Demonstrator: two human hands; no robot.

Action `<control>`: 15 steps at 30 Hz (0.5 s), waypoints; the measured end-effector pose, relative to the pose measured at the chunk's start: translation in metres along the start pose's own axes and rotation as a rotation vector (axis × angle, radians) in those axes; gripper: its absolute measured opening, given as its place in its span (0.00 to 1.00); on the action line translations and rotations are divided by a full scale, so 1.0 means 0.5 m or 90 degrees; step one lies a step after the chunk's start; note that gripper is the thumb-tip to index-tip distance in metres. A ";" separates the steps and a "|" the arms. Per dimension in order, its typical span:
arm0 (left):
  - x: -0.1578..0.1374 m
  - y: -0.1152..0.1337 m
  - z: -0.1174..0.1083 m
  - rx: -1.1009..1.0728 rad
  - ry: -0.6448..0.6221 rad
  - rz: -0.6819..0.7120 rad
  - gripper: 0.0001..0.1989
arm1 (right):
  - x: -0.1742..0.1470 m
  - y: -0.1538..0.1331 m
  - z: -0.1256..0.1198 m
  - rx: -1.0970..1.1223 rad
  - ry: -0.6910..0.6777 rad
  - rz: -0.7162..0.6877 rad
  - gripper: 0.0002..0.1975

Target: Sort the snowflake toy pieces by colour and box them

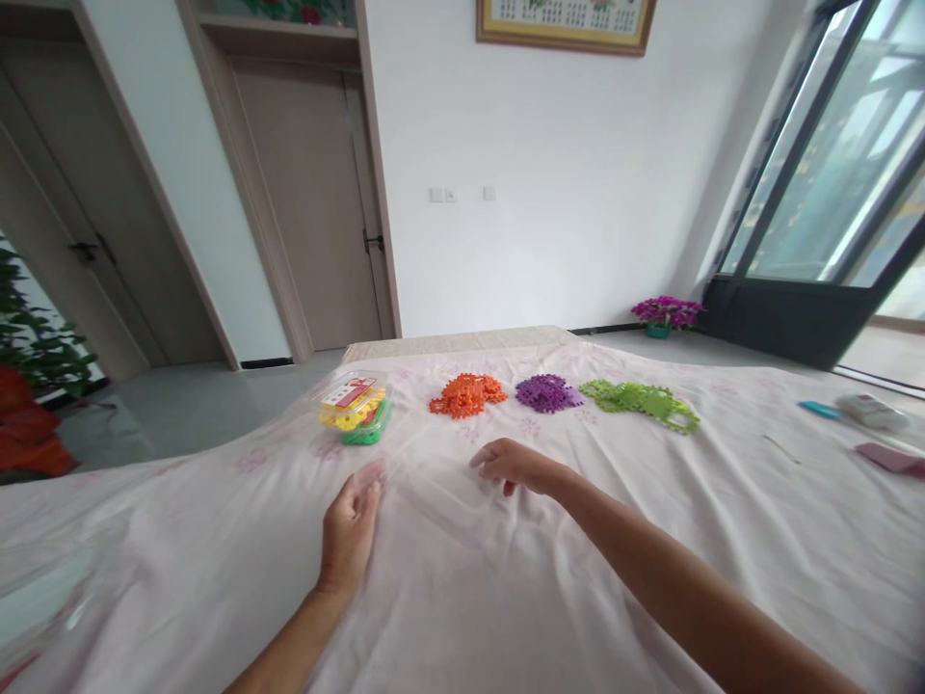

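Between my two hands is a clear plastic box (440, 487), its outline faint and blurred against the cloth. My left hand (351, 530) grips its left side, the fingertips showing pale through the plastic. At its right side, my right hand (520, 466) is closed on the edge with bent fingers. Beyond the hands lie piles of toothed plastic pieces: orange (468, 395), purple (547, 393) and light green (643, 400). To the left, a clear box of yellow pieces (354, 410) with a label is stacked on one of green pieces (367, 431).
A pale floral cloth (462, 617) covers the surface. Another clear plastic item (54, 602) is at the lower left edge. On the right are a blue object (820, 410), a white object (873, 413), a pink item (890, 459) and a thin stick (782, 448).
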State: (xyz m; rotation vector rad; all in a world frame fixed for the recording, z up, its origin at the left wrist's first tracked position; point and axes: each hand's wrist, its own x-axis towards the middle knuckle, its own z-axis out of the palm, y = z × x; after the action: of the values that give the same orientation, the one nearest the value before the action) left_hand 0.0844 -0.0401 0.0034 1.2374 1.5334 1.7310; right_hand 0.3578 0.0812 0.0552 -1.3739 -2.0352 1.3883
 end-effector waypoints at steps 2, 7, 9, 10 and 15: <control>-0.004 -0.004 0.001 -0.016 -0.022 -0.020 0.25 | -0.003 -0.015 -0.010 -0.099 0.113 -0.044 0.14; -0.007 0.001 0.003 -0.047 -0.035 -0.064 0.27 | -0.031 -0.048 -0.016 -0.485 0.388 -0.223 0.27; -0.006 0.000 0.004 -0.058 -0.043 -0.080 0.27 | -0.044 -0.048 -0.005 -0.541 0.367 -0.262 0.31; -0.005 -0.002 0.005 -0.062 -0.047 -0.085 0.28 | -0.050 -0.048 -0.001 -0.547 0.347 -0.273 0.33; -0.005 -0.005 0.006 -0.063 -0.052 -0.094 0.28 | -0.069 -0.059 -0.020 -0.485 0.232 -0.275 0.39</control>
State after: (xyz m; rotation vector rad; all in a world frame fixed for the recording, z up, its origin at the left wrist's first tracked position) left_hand 0.0879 -0.0402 0.0001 1.1034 1.4373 1.6203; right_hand 0.3658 0.0557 0.0929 -1.1887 -2.4810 0.1506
